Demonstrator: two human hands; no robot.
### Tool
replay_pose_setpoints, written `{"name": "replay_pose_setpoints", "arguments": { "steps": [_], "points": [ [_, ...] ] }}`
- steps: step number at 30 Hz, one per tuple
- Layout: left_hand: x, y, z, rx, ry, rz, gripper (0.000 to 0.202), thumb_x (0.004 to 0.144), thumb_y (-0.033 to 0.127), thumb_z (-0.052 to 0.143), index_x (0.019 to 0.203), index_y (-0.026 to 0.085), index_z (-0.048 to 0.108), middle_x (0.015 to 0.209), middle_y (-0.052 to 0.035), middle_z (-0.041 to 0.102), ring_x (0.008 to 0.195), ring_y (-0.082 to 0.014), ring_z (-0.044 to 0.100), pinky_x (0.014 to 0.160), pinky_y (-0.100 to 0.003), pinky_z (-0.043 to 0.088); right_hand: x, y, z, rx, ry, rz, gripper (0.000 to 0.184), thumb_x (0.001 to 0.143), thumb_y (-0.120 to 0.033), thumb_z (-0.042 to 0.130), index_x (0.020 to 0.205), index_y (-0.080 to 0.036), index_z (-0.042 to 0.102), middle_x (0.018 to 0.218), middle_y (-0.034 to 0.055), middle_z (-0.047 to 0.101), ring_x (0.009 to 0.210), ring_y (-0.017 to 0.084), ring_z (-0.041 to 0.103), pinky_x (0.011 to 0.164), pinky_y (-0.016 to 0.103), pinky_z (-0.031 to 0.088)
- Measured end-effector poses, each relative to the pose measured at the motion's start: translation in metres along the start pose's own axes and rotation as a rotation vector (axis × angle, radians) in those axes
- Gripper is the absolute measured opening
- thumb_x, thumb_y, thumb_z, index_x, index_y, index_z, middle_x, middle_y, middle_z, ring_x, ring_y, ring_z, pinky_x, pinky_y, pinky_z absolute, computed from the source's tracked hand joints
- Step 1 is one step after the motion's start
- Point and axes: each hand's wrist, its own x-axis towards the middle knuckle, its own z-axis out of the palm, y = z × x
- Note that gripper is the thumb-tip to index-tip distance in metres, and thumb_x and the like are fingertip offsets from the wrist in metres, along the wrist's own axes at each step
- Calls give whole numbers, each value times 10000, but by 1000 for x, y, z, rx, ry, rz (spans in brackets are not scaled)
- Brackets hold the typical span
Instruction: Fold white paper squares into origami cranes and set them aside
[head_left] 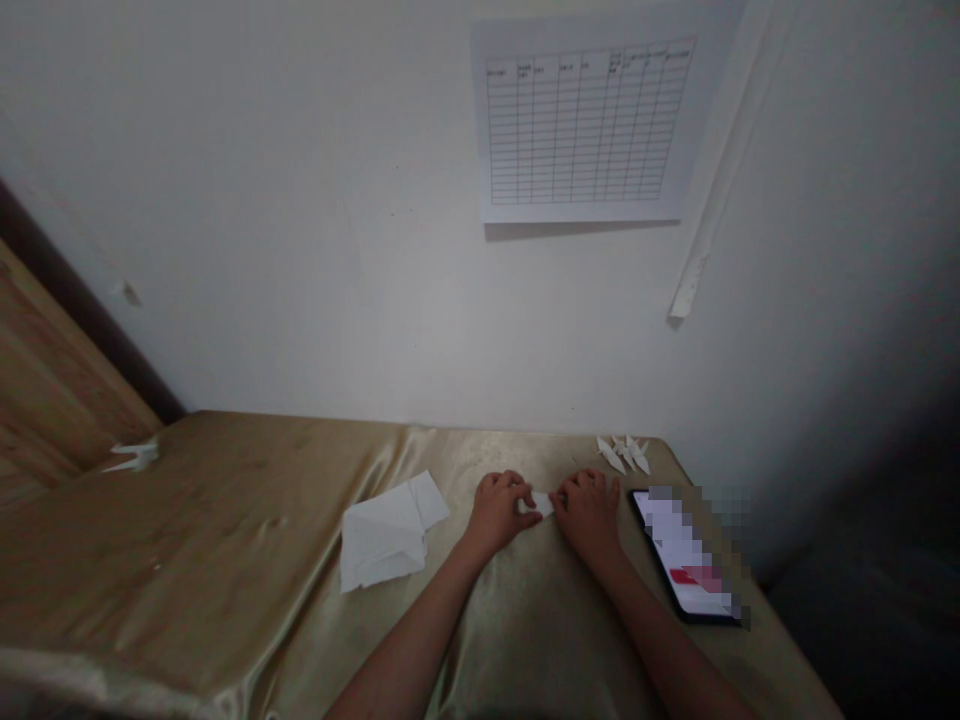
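Small white folded paper point(544, 505): partly hidden by left fingers point(531, 519) and right fingers point(560, 504)
Gold satin-covered worktop point(540, 620): near right corner cut off
Black-framed phone point(675, 552), worktop's right edge: screen partly pixelated
White gridded paper sheet point(585, 135): lettering too small to read

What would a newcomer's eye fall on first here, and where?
Probably the printed grid sheet, high on the pale wall, right of centre. Below, the left hand and right hand have a small white paper between them, over the gold cloth. The phone lies right of the hands, near folded paper shapes.

Matt paper piece point(544, 505), glossy tablecloth point(525, 625)
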Motion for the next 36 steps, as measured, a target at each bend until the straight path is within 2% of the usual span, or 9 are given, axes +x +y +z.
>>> {"name": "replay_pose_setpoints", "arguments": {
  "steps": [5, 10, 15, 19, 22, 27, 32, 36],
  "points": [
    [-1, -1, 4, 35, 16, 30, 221, 789, 384, 855, 972, 286, 777, 1266, -27, 662, 1235, -275, 542, 1107, -446, 366, -2, -1, 3, -34, 29, -2, 196, 975, -324, 578, 1006, -218, 739, 1173, 141, 695, 1270, 351, 476, 1165, 671, 132],
    [-4, 0, 10, 73, 67, 66, 423, 812, 374, 829, 1220, 390, 716, 1279, -16, 659, 1249, -299, 522, 1135, -508, 337, 0, 2, 6, -52, 34, -23, 172, 981, -344, 593, 1040, -244, 720, 1173, 113, 686, 1247, 344, 493, 1153, 699, 119],
    [-6, -1, 9, 71, 71, 80, 263, 846, 430, 795, 1107, 396, 782, 1301, -9, 652, 1268, -294, 516, 1145, -498, 352, 2, 10, 13, 14, 14, -11, 194, 971, -402, 605, 1052, -260, 711, 1170, 97, 672, 1188, 325, 530, 1134, 673, 186],
    [-5, -3, 8, 67, 70, 36, 278, 824, 450, 809, 1095, 385, 803, 1392, -15, 623, 1324, -320, 480, 1152, -499, 374, -1, 15, 16, 63, 2, -23, 332, 915, -523, 655, 1096, -248, 698, 1219, 112, 644, 1192, 334, 532, 1121, 621, 239],
    [-5, -3, 8, 73, 65, 16, 311, 822, 466, 803, 1126, 396, 799, 1427, -14, 611, 1360, -335, 460, 1183, -519, 352, -4, 15, 15, 78, -3, -21, 398, 877, -548, 687, 1128, -240, 696, 1237, 121, 634, 1206, 341, 532, 1112, 588, 261],
    [-5, -1, 6, 75, 44, 0, 343, 816, 466, 806, 1153, 407, 789, 1458, -5, 594, 1406, -345, 427, 1213, -525, 323, 0, 17, 14, 108, -2, 32, 395, 847, -515, 725, 1125, -235, 707, 1187, 116, 654, 1191, 328, 547, 1089, 510, 303],
    [-5, -1, 4, 69, 25, -11, 364, 803, 453, 819, 1161, 404, 784, 1464, -7, 588, 1407, -356, 418, 1214, -547, 313, 5, 27, 14, 156, 13, 31, 268, 903, -402, 676, 1096, -221, 714, 1162, 89, 679, 1152, 270, 576, 1027, 392, 360],
    [-4, -1, 5, 67, 24, -4, 364, 803, 456, 816, 1161, 400, 785, 1469, -13, 580, 1402, -356, 417, 1213, -551, 308, 9, 32, 11, 161, 6, 27, 213, 913, -347, 665, 1076, -226, 728, 1147, 77, 698, 1146, 262, 585, 1012, 370, 371]
  ]
}}
